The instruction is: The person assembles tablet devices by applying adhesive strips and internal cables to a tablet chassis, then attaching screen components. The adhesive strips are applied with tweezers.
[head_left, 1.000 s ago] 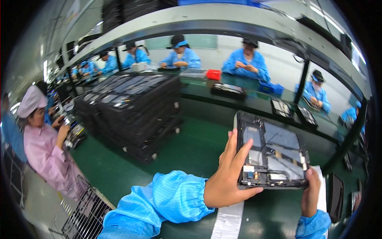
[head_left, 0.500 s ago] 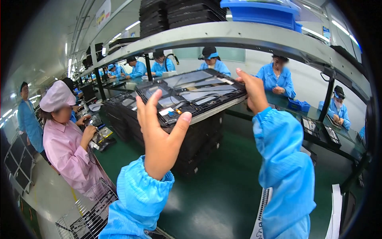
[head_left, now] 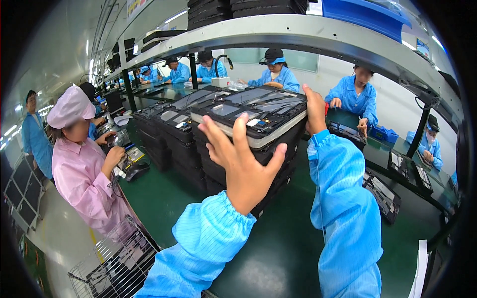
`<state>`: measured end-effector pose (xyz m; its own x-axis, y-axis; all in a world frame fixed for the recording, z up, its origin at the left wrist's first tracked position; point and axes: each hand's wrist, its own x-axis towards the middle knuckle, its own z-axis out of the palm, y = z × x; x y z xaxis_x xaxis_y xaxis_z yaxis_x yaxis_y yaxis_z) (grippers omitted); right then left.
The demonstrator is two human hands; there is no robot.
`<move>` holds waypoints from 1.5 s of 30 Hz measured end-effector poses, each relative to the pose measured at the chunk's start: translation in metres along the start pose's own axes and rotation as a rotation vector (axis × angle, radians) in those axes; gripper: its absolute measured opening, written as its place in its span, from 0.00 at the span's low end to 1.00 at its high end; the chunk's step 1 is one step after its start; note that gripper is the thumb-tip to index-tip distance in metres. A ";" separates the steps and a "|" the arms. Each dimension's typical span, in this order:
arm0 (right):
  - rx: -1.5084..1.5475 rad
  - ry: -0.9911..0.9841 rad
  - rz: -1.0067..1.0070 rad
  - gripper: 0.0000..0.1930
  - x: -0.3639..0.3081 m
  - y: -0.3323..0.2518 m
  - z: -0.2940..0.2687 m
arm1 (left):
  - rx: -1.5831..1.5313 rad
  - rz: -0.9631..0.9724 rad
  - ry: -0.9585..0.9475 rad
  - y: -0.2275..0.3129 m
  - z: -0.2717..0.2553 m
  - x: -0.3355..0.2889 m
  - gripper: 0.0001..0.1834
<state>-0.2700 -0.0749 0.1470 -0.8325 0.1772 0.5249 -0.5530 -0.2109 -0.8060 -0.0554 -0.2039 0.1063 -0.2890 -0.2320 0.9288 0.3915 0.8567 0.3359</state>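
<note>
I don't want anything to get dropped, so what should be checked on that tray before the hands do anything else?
1. Both hands at the tray: ok. The left hand is at its near left side, the right hand at its right edge.
2. Left hand wrapped firmly round the edge: not ok. Its fingers are spread wide.
3. Tray above the black stack: ok.
4. Tray resting fully on the stack: cannot tell. The left hand hides part of where they would meet.
5. Grey panels showing on top: ok. They lie in the tray's dark upper side.
6. Right fingertips clear underneath: cannot tell. They're hidden.
</note>
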 end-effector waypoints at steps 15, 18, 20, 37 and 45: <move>-1.396 -0.113 -0.083 0.23 -0.067 -0.129 -0.274 | -0.229 0.485 -0.119 0.066 0.038 -0.060 0.33; -1.384 0.086 0.024 0.18 -0.117 -0.076 -0.383 | -0.447 0.289 -0.490 0.070 0.101 -0.098 0.28; -1.492 0.365 0.200 0.21 -0.163 -0.071 -0.415 | -0.514 0.090 -0.809 0.075 0.154 -0.117 0.29; -1.018 0.186 0.300 0.39 -0.175 -0.027 -0.400 | -0.431 -0.083 -1.117 0.075 0.293 -0.130 0.61; 0.053 0.492 0.243 0.13 -0.187 -0.103 -0.395 | -0.640 -0.096 -0.723 0.132 0.185 -0.104 0.57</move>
<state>-0.0443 0.2932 0.0236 -0.8300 0.5434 0.1254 -0.3583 -0.3473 -0.8666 -0.1350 0.0182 0.0247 -0.7280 0.2346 0.6442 0.6779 0.3860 0.6256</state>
